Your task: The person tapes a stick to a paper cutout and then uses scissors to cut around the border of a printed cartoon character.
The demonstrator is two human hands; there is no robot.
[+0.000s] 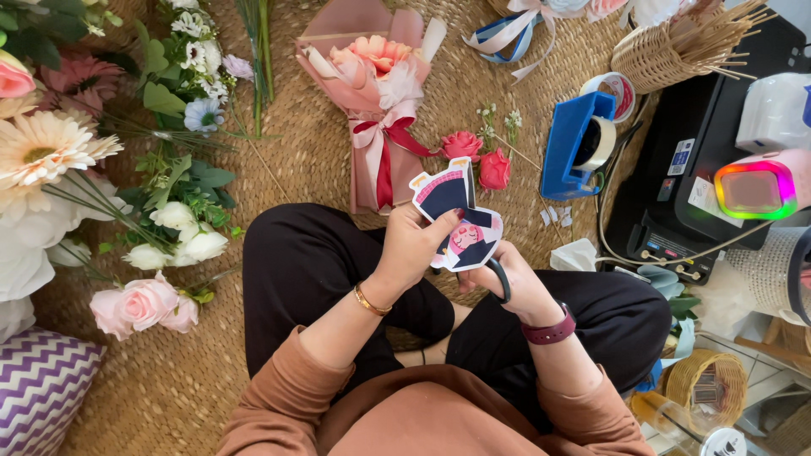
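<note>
Holding printed paper cutout (456, 215) above lap, left hand (411, 245) pinches its lower edge. Right hand (511, 283) closed around black scissors (500, 279) beneath it. Cutout looks light, thin, bendable, tearable; best gripped near edge. Pink bouquet (376, 93) lies beyond on woven mat (312, 152).

Bright, even daylight fills the scene and shadows stay soft and faint. The white flowers (38, 152) at the left edge are nearly overexposed. A glowing rainbow-rimmed device (754, 190) shines at right. The centre is sharp; the edges bend slightly.
</note>
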